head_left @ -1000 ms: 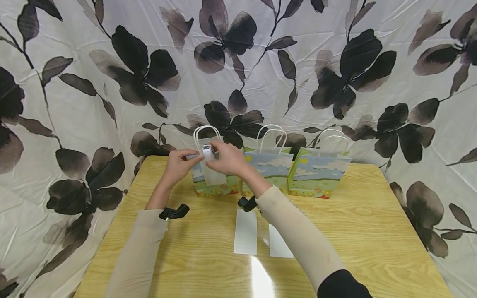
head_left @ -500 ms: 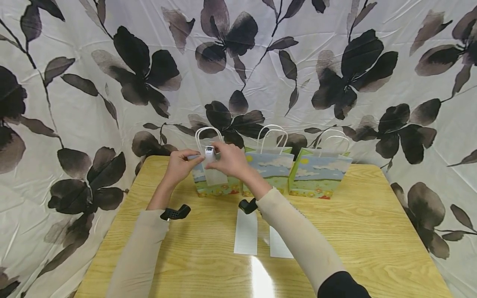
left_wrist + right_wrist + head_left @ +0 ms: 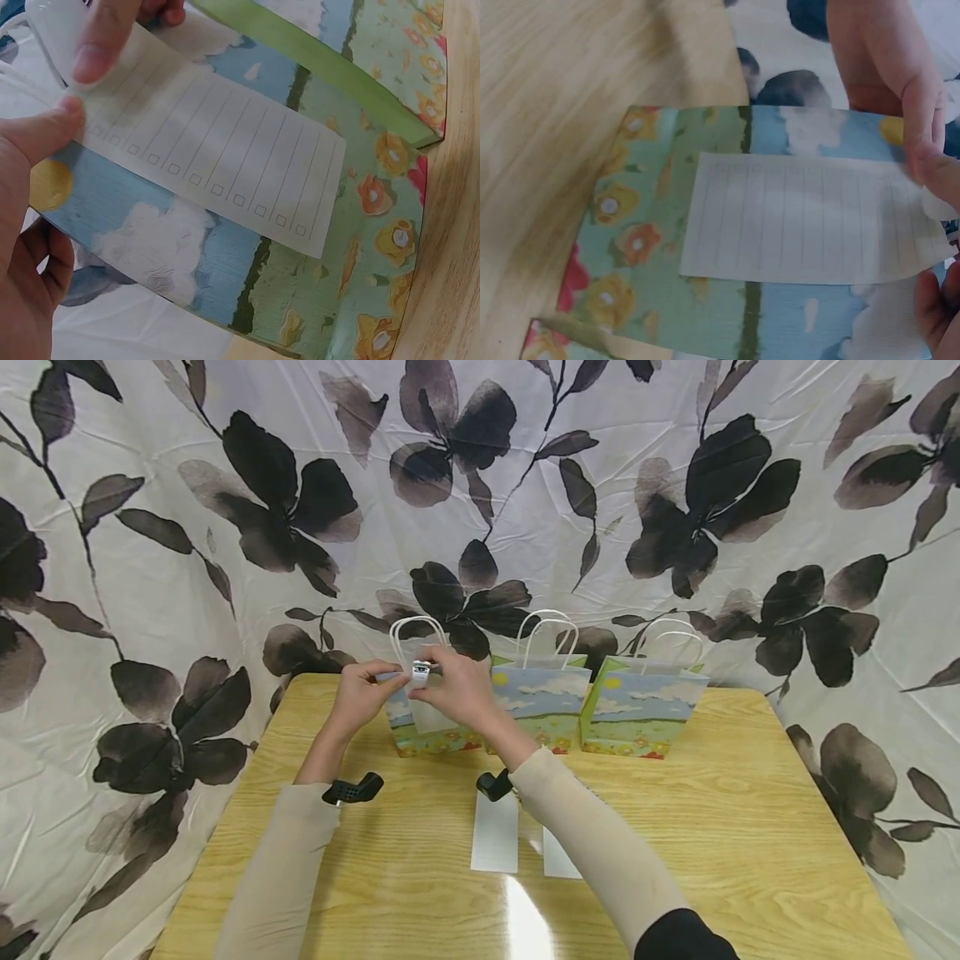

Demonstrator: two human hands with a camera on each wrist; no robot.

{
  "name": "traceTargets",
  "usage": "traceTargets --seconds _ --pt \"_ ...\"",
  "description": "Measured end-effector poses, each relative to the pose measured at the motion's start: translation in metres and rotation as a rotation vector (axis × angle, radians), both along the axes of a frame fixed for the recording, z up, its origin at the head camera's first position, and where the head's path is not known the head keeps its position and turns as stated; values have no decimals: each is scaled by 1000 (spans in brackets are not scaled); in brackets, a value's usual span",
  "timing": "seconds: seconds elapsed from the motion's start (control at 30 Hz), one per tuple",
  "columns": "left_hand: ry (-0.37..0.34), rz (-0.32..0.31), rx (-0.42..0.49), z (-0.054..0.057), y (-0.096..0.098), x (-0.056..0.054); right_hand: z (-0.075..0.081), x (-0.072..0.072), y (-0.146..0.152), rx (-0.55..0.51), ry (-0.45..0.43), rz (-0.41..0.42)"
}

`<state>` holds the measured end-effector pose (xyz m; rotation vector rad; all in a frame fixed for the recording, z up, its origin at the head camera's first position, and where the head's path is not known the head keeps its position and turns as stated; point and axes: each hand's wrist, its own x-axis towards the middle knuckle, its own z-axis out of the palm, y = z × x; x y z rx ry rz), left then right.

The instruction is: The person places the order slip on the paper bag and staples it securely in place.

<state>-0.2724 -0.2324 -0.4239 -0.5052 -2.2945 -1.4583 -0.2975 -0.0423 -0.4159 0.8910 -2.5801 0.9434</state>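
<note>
In the head view my left hand (image 3: 360, 695) pinches the top of a lined checklist sheet (image 3: 217, 161) against a paper gift bag (image 3: 442, 743). Its thumb lies on the front, with fingers behind the bag. My right hand (image 3: 463, 689) grips a small white stapler (image 3: 421, 673) at the bag's top edge, over the upper end of the sheet. Rows of lines and small boxes run across the paper, which hangs down the bag's painted front. In the right wrist view the stapler is mostly out of frame.
Two matching bags, one in the middle (image 3: 547, 693) and one on the right (image 3: 641, 710), stand alongside. Two white sheets, a left one (image 3: 495, 835) and a right one (image 3: 558, 857), lie on the wooden table (image 3: 712, 843). A floral curtain (image 3: 562, 552) hangs behind.
The stapler has tipped, so more of its end faces the head camera, and my right hand has turned slightly with it. My left hand keeps its hold at the bag's top.
</note>
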Motion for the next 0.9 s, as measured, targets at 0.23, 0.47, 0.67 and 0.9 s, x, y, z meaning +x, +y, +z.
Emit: traceTargets --seconds 0.23,0.47,0.67,0.9 --pt "6 -19 7 1 1 -1 13 -3 6 78 -28 -6" --pt "-7 -23 11 1 1 -3 23 -11 8 167 -126 19" --pt "-6 -21 -11 2 2 -2 31 -15 7 237 -162 38" --pt "18 -3 -18 3 2 -2 28 -12 5 183 -181 19"
